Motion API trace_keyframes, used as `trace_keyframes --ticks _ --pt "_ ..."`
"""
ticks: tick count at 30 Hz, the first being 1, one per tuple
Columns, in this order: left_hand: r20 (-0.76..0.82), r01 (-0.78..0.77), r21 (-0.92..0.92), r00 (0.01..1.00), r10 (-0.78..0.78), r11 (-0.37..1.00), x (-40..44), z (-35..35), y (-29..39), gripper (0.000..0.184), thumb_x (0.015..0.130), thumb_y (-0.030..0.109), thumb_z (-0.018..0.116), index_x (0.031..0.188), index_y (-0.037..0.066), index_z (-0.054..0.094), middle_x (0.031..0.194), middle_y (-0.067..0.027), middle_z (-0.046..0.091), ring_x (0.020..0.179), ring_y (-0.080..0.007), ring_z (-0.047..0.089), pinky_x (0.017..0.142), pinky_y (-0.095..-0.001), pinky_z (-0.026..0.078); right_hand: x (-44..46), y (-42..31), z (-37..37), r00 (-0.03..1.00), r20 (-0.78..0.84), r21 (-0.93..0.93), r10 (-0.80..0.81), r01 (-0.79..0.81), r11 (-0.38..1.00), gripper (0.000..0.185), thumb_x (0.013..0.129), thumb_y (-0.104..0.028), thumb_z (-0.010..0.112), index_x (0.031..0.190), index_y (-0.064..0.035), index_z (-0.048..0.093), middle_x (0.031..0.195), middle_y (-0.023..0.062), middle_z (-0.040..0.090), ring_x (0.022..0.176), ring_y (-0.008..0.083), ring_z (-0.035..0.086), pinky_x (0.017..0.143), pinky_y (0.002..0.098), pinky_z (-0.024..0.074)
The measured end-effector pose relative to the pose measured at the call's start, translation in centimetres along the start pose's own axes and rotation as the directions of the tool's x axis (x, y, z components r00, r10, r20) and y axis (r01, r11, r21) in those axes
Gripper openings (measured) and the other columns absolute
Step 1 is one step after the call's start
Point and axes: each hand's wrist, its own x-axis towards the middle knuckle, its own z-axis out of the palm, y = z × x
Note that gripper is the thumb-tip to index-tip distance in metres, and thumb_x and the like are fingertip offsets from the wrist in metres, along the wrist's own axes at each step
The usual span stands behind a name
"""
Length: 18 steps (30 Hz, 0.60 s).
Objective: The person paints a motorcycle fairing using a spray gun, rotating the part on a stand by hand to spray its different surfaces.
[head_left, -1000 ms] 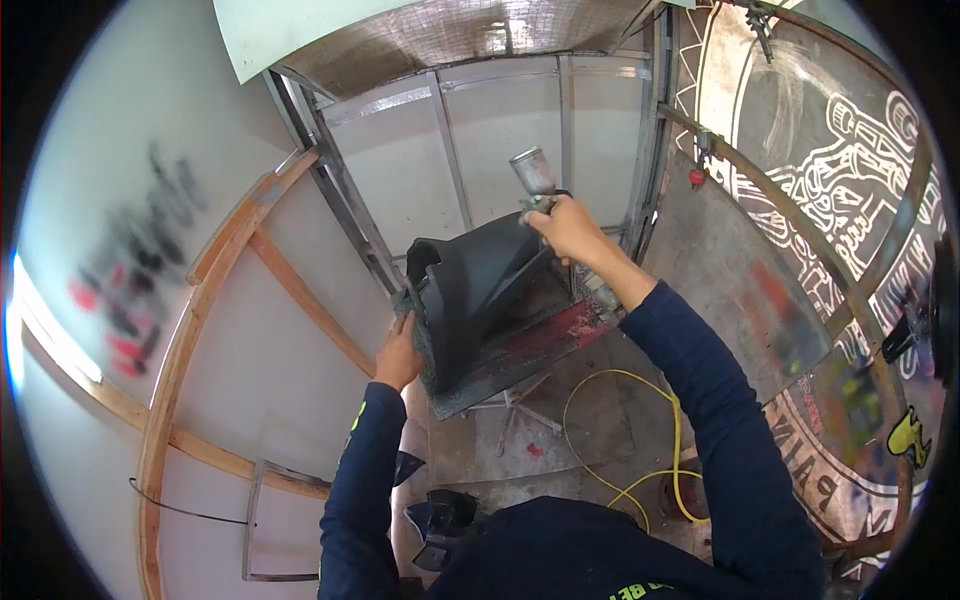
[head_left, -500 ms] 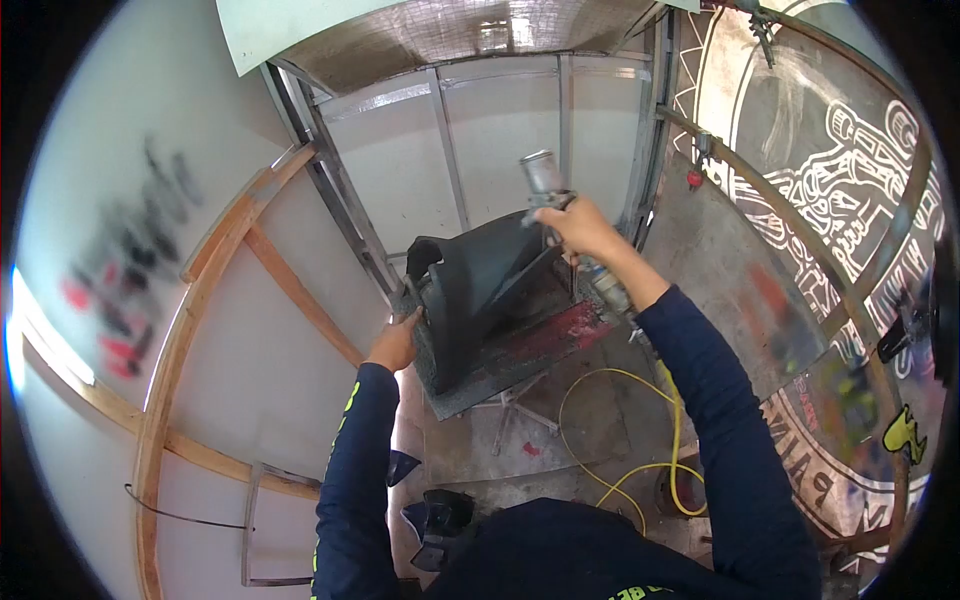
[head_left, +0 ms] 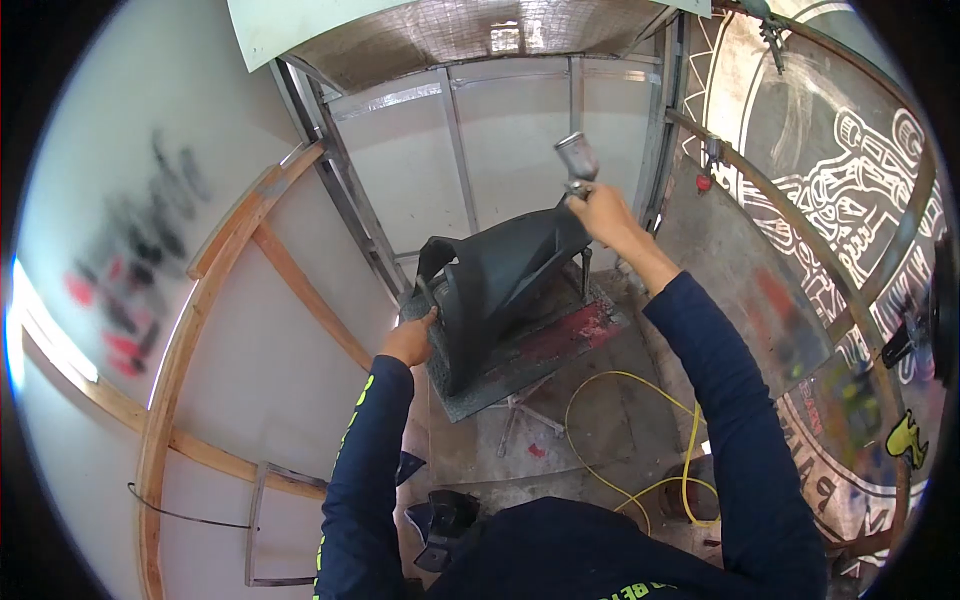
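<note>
A dark, curved panel (head_left: 500, 265) rests on a flat board (head_left: 560, 345) with speckled grey and red paint, on top of a stand. My right hand (head_left: 608, 218) is closed on a spray gun (head_left: 577, 160) with a metal cup, held over the panel's far right end. At the board's left edge is my left hand (head_left: 410, 340), its fingers against the edge near the panel's left end. Its grip is partly hidden, but the fingers look closed round the board's edge.
A yellow hose (head_left: 690, 460) loops over the floor at the right. Wooden framing (head_left: 190, 350) runs along the left wall. Dark parts (head_left: 442, 520) lie near my body. Another spray gun (head_left: 772, 42) hangs from the upper right rail.
My right hand and the spray gun have moved right and a little away from me. The panel and board appear slightly further right, and my left hand stays at the board's left edge.
</note>
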Motion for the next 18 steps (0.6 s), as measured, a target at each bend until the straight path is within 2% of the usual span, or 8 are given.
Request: trace_keyframes --ticks 1,2,4,5,7,12,14,18 --pt "-0.017 -0.015 0.015 1.0 0.016 1.0 0.1 0.1 0.0 0.088 0.077 0.012 0.065 0.156 0.027 0.028 0.132 -0.0189 0.059 0.118 -0.0379 0.06 0.097 -0.0505 0.049 -0.2 -1.1 0.5 0.999 0.04 0.019 0.016 -0.017 1.0 0.031 0.087 -0.026 0.061 0.096 0.0035 0.066 0.083 0.0247 0.069 0.077 0.0388 0.069 0.07 0.0469 0.055" --pt "-0.032 -0.029 0.031 0.999 0.03 0.999 0.1 0.2 -0.1 0.087 0.078 0.012 0.065 0.156 0.027 0.028 0.13 -0.0185 0.06 0.117 -0.038 0.06 0.097 -0.0505 0.049 -0.4 -2.1 0.9 0.999 0.043 0.021 0.013 -0.014 1.0 0.031 0.087 -0.026 0.061 0.096 0.0035 0.066 0.083 0.0247 0.069 0.077 0.0388 0.069 0.07 0.0469 0.055" --pt "-0.017 -0.029 0.038 0.999 0.029 0.999 0.0 0.0 0.0 0.087 0.078 0.012 0.064 0.156 0.027 0.028 0.13 -0.0183 0.06 0.117 -0.0378 0.06 0.096 -0.0502 0.05 -1.0 -4.7 1.2 0.932 0.328 0.121 0.154 -0.203 0.972 0.033 0.087 -0.028 0.061 0.087 0.0054 0.062 0.071 0.0186 0.066 0.055 0.0277 0.066 0.05 0.041 0.0538" --pt "-0.004 -0.035 0.044 0.999 0.035 0.998 0.0 -0.1 0.2 0.087 0.078 0.012 0.064 0.156 0.027 0.028 0.13 -0.0181 0.06 0.117 -0.0377 0.06 0.096 -0.0498 0.05 -1.1 -5.4 1.9 0.933 0.328 0.123 0.152 -0.202 0.972 0.033 0.087 -0.028 0.061 0.087 0.0054 0.062 0.071 0.0186 0.066 0.055 0.0277 0.066 0.05 0.041 0.0538" --pt "-0.017 -0.036 0.053 0.999 0.037 0.998 0.1 0.3 0.1 0.088 0.078 0.013 0.064 0.156 0.026 0.027 0.129 -0.0181 0.061 0.116 -0.0377 0.061 0.096 -0.0498 0.05 -1.3 -6.7 3.2 0.912 0.405 0.275 0.057 -0.181 0.944 0.031 0.087 -0.027 0.061 0.085 0.0043 0.061 0.065 0.0121 0.062 0.042 0.0176 0.057 0.037 0.0344 0.0475" --pt "-0.013 -0.024 0.063 1.0 0.025 0.998 -0.3 0.3 0.5 0.09 0.077 0.013 0.065 0.156 0.027 0.025 0.128 -0.0186 0.061 0.115 -0.0376 0.061 0.095 -0.0503 0.051 -0.9 -9.5 5.0 0.878 0.479 0.413 -0.001 -0.224 0.883 0.03 0.091 -0.028 0.063 0.088 0.0023 0.061 0.064 0.0072 0.059 0.038 0.0143 0.051 0.034 0.0313 0.0432" --pt "-0.043 -0.02 0.077 0.999 0.024 0.997 -0.7 0.3 0.7 0.079 0.082 0.013 0.059 0.154 0.025 0.031 0.121 -0.0178 0.066 0.109 -0.0362 0.065 0.091 -0.0484 0.053 0.3 -9.3 5.8 0.853 0.517 0.569 -0.07 -0.282 0.773 0.03 0.091 -0.027 0.062 0.088 0.0029 0.061 0.064 0.0077 0.059 0.038 0.0144 0.051 0.034 0.0315 0.0438" --pt "-0.058 -0.019 0.077 0.998 0.023 0.997 -1.1 0.6 0.9 0.078 0.083 0.013 0.058 0.155 0.025 0.029 0.12 -0.0184 0.066 0.109 -0.0363 0.065 0.09 -0.0487 0.053 1.7 -7.3 5.2 0.88 0.475 0.432 -0.011 -0.223 0.874 0.03 0.091 -0.027 0.062 0.088 0.0032 0.061 0.064 0.0088 0.061 0.038 0.0147 0.052 0.034 0.0318 0.0446"
